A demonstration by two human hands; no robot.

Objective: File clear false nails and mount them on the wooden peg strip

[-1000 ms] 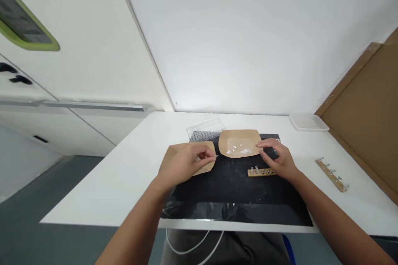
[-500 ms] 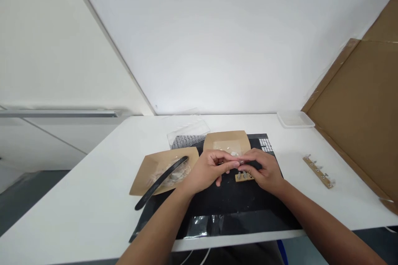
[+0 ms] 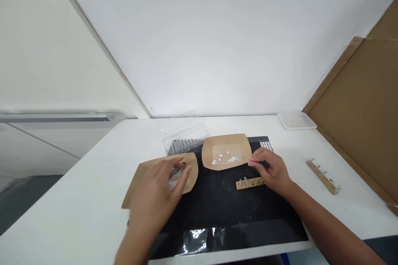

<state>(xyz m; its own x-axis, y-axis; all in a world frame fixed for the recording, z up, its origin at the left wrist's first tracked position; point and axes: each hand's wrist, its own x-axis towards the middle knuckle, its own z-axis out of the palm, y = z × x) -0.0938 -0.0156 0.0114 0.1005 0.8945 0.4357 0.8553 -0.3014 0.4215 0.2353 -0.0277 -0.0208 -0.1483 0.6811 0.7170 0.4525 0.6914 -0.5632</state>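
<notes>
White bench (image 3: 245, 124) against a pale wall (image 3: 211, 49), no brand or label readable on it. Left hand (image 3: 158, 186), blurred, curls with thumb and fingers apart over the left paper tray (image 3: 192, 174); right hand (image 3: 270, 169) pinches, fingertips together, beside the right tray (image 3: 226, 140), above the wooden strip (image 3: 244, 184).

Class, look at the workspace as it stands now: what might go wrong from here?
The right hand is at the edge of the farther paper tray; a bump might scatter its loose white bits.
Its wrist or fingers, close over the nearer wooden strip, could knock the upright clear pieces.
The left hand, blurred over the other paper tray, might drag that tray's rim.
</notes>
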